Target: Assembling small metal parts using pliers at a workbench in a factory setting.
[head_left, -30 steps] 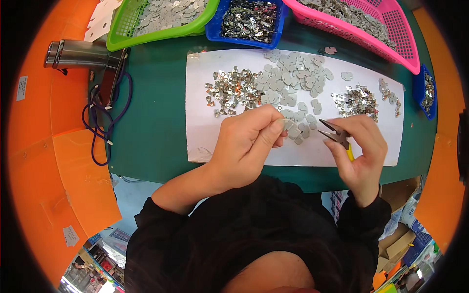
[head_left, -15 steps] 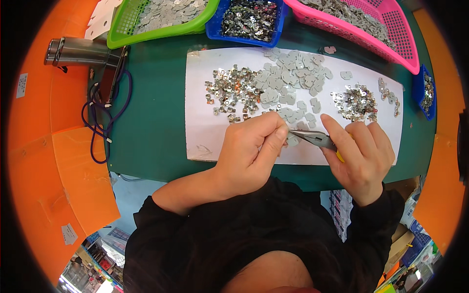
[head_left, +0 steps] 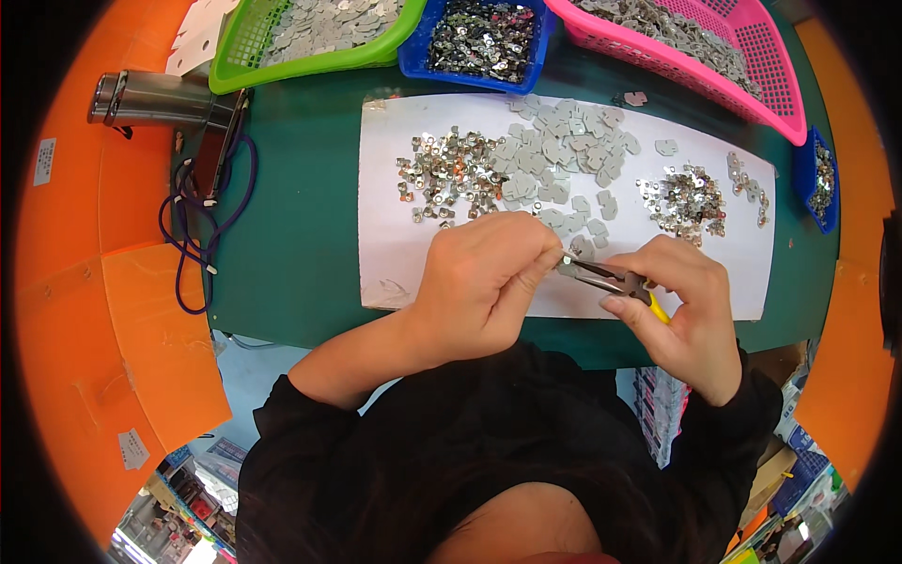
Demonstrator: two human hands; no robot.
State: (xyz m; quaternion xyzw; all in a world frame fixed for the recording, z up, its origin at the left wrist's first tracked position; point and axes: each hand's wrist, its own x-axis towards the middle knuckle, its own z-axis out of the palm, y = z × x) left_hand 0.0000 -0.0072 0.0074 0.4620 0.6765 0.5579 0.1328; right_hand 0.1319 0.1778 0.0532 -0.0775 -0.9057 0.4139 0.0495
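My left hand [head_left: 489,282] is closed in a pinch on a small metal part [head_left: 566,262], mostly hidden by the fingers. My right hand [head_left: 684,305] grips needle-nose pliers [head_left: 628,282] with yellow handles. Their jaws are parted, and the tips reach the part at my left fingertips. Both hands are above the near edge of a white sheet [head_left: 385,254]. Beyond them on the sheet lie a heap of flat grey plates [head_left: 564,141], a pile of small shiny metal clips [head_left: 451,174] to its left and a pile of small metal pieces [head_left: 691,202] to its right.
Along the far edge stand a green basket [head_left: 310,70], a blue bin [head_left: 470,80] and a pink basket [head_left: 676,89], all filled with metal parts. A small blue tray [head_left: 816,179] is at the right. At the left are a steel flask [head_left: 155,99] and a dark cord [head_left: 249,179].
The pliers have turned and their jaws have opened. My right hand has rolled, with its thumb now showing beside the handle. My left hand has shifted only slightly.
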